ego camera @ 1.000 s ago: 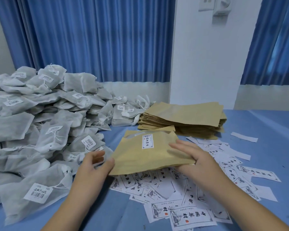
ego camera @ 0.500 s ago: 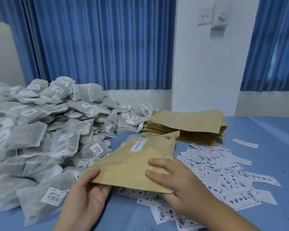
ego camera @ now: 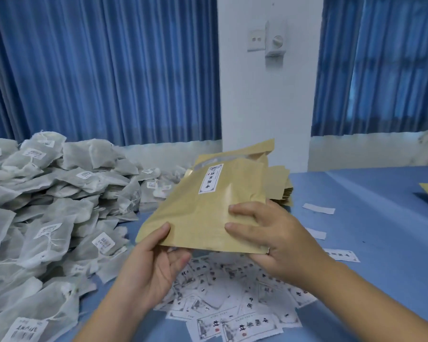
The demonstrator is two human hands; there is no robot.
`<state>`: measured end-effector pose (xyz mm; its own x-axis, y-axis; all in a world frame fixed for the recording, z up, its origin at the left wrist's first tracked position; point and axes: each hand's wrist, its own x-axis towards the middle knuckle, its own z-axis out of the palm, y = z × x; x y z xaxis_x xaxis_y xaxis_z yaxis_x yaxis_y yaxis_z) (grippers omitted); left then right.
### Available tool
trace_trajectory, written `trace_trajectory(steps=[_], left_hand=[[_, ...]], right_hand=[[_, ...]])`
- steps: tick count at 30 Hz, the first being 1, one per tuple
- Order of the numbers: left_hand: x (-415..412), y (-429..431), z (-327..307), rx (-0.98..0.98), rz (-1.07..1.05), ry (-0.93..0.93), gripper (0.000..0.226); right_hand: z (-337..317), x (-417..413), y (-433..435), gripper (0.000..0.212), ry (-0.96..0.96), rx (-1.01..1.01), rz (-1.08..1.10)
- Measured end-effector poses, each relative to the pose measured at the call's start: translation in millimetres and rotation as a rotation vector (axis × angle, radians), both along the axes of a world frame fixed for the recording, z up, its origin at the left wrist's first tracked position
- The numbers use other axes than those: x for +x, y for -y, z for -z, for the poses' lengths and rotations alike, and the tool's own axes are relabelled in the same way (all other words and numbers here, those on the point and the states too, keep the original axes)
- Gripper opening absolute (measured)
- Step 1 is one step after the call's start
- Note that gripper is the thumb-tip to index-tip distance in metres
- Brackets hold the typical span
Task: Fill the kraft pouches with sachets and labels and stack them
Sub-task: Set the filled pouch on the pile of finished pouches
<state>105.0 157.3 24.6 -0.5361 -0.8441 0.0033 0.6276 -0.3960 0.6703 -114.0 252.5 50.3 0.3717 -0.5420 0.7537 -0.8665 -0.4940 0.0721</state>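
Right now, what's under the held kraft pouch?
Loose printed labels on the blue table, plus the left hand gripping it. Anything directly beneath the kraft pouch is covered.

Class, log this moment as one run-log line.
left hand: holds labelled tan kraft paper pouch | right hand: holds same pouch | pouch: held above scattered white paper labels

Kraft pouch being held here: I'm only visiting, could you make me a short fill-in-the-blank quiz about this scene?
1. The left hand and right hand grip one kraft pouch, and its narrow stuck-on label is coloured ____.
2. The big heap of mesh sachets lies on the person's ____ side.
3. The cloth covering the table is coloured ____.

Missing words: white; left; blue.
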Motion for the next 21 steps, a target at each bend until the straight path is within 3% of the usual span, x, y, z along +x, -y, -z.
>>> trace_trajectory(steps=[10, 13, 18, 21], left_hand=[[-192, -1, -18, -0.132, 0.492, 0.279, 0.045], [-266, -16, -27, -0.096, 0.589, 0.229, 0.039], [-349, -48, -25, -0.04, 0.424, 0.251, 0.024], [-361, -63, -15, -0.057, 0.497, 0.299, 0.011]], right_hand=[[24, -166, -78, 0.054, 0.097, -0.044, 0.394], [31, -221, -102, 0.055, 0.147, 0.002, 0.531], [39, -304, -118, 0.045, 0.467, 0.177, 0.904], [49, -338, -122, 0.056, 0.668, 0.389, 1.204]])
